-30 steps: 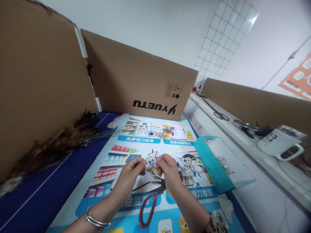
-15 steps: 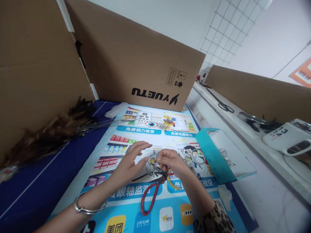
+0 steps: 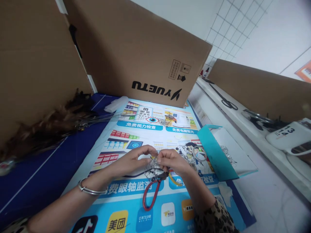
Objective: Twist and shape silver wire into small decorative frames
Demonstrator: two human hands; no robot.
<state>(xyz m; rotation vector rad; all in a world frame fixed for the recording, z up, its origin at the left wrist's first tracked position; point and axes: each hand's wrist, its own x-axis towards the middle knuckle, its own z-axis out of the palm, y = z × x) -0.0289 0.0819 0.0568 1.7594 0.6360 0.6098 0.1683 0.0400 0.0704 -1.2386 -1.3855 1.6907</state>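
Observation:
My right hand (image 3: pixel 173 160) is closed in a pinch, its thumb and fingertips pressed together on something too fine to make out. Curving in from the other side, my left hand (image 3: pixel 136 160) brings its fingertips up against the right fingertips; what they pinch is hidden. Directly below both hands is a tangle of thin wire (image 3: pixel 153 169) with small shiny bits in it. Pliers (image 3: pixel 151 197) with a red handle lie under the tangle, their jaws partly covered. A yellow curved handle (image 3: pixel 175 180) shows beneath my right wrist.
To the right are a clear round ring (image 3: pixel 199 153) and a teal box (image 3: pixel 217 155) holding wire pieces. Brown feathers on stems (image 3: pixel 48 126) lie at the left. A cardboard panel (image 3: pixel 136 55) stands behind; scissors (image 3: pixel 228 103) and a white mug (image 3: pixel 289 137) sit on the right ledge.
My left hand has moved right and curled its fingers, from open and apart to meeting my right fingertips. My right hand keeps its pinch. The view has shifted slightly.

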